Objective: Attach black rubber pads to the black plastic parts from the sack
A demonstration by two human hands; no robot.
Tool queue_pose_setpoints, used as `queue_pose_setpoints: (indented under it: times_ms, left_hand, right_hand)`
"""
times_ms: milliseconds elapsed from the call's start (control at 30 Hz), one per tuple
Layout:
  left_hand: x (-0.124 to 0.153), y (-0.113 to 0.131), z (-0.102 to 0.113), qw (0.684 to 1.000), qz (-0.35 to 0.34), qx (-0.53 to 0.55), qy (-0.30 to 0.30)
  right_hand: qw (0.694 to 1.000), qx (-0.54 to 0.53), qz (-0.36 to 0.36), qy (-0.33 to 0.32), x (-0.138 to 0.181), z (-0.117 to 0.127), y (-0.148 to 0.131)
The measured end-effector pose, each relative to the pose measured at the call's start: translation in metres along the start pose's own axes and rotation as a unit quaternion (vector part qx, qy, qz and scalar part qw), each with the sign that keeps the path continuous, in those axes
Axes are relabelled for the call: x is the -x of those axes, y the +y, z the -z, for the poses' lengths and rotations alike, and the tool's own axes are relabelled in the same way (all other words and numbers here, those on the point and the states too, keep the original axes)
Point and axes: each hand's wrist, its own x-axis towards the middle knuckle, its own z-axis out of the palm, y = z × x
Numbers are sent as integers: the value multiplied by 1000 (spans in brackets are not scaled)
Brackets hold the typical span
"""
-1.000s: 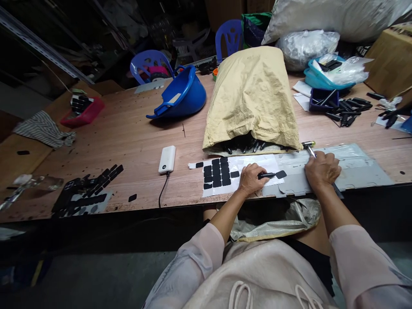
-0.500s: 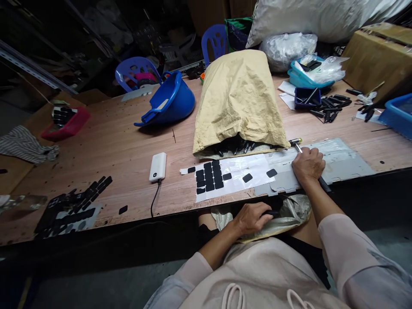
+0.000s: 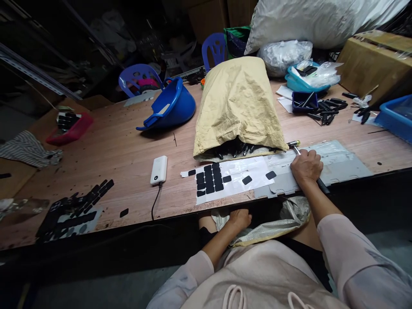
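Note:
My right hand (image 3: 307, 166) is closed round a hammer (image 3: 296, 150) with a metal shaft, a yellowish striking face and a dark grip end that sticks out past the table edge. It rests on a grey board (image 3: 349, 165) taped to the table. Below the edge, my left hand (image 3: 240, 218) reaches into the mouth of an open sack (image 3: 273, 229) on my lap; its fingers are hidden. A white sheet (image 3: 236, 189) with rows of black rounded stickers (image 3: 209, 178) lies left of the board. Behind it, a yellow sack (image 3: 236, 103) spills black pen-like pieces (image 3: 241, 149).
A white power bank (image 3: 159, 169) with a cable lies left of the sheet. Farther back are a tilted blue basin (image 3: 177, 107), a dark blue box (image 3: 304, 103) and more black pieces (image 3: 330, 107). Black parts (image 3: 75, 206) lie at the left. A blue tub (image 3: 394, 122) stands at the right.
My left hand has moved left and deeper into the lap sack, and the dark piece at its fingers no longer shows. The right hand stays on the hammer. The view has shifted slightly.

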Motion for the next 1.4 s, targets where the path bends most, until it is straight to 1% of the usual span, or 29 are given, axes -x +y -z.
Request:
queue_pose_setpoints:
  times_ms: [67,100,133,167,200,233,267,300,333,367,400,433,500,567,667,800,900,967,1033,1133,1200,1267,1400]
  left_hand:
    - [13,3,13,997,-58,44,-11]
    - [18,3,24,991,-95,88,-29]
    - [22,2,38,980,-127,144,-47]
    - [23,0,55,966,-145,205,-58]
    - [21,-4,73,953,-148,260,-51]
    - [16,-8,93,944,-133,300,9]
    - [9,-13,113,937,-101,320,99]
    - [0,-18,132,923,-62,320,205]
    - [-11,-24,149,899,-15,306,313]
    - [-22,-28,165,877,37,286,384]
    - [-33,-32,177,867,82,269,411]
    - [-43,-35,187,860,123,255,424]
    - [-58,-38,197,859,176,239,416]
    - [-66,-38,199,858,193,234,414]
    - [-68,-41,196,857,185,238,419]
    - [-57,-51,188,858,179,264,403]
    - [-42,-53,174,858,163,272,404]
    - [-32,-45,158,868,113,268,403]
    - [-26,-31,141,886,33,254,386]
    - [-25,-5,120,910,-85,205,350]
    - [-28,11,111,919,-143,157,331]
    - [-31,21,105,924,-178,116,318]
    - [-39,26,94,920,-194,101,326]
  right_hand:
    - [1000,0,-1,-1,0,0,0]
    - [1000,0,0,-1,0,-1,0]
    - [1000,0,1,0,0,-1,0]
    - [1000,0,3,3,0,-2,0]
    - [1000,-1,4,5,0,-2,1]
    - [1000,-3,4,8,0,-3,1]
    - [1000,-5,5,11,0,-3,1]
    - [1000,-8,6,13,0,-3,2]
    - [1000,-10,6,14,0,-4,2]
    - [1000,-11,7,13,0,-3,2]
    - [1000,-12,7,11,0,-3,1]
    - [1000,-12,8,8,0,-2,1]
    - [1000,-10,7,0,1,0,0]
    - [1000,-8,3,-8,1,2,-1]
    - [1000,-4,-3,-15,1,4,-2]
    - [1000,-8,3,-7,1,3,-1]
    - [1000,-16,5,1,1,1,0]
    - [1000,-18,4,3,0,0,0]
    - [1000,-17,3,3,0,0,0]
    - [1000,-18,5,5,0,-1,0]
    - [1000,-21,6,8,-1,-1,0]
    - [1000,-22,5,7,-1,0,0]
    - [1000,-12,-1,-9,1,2,-1]
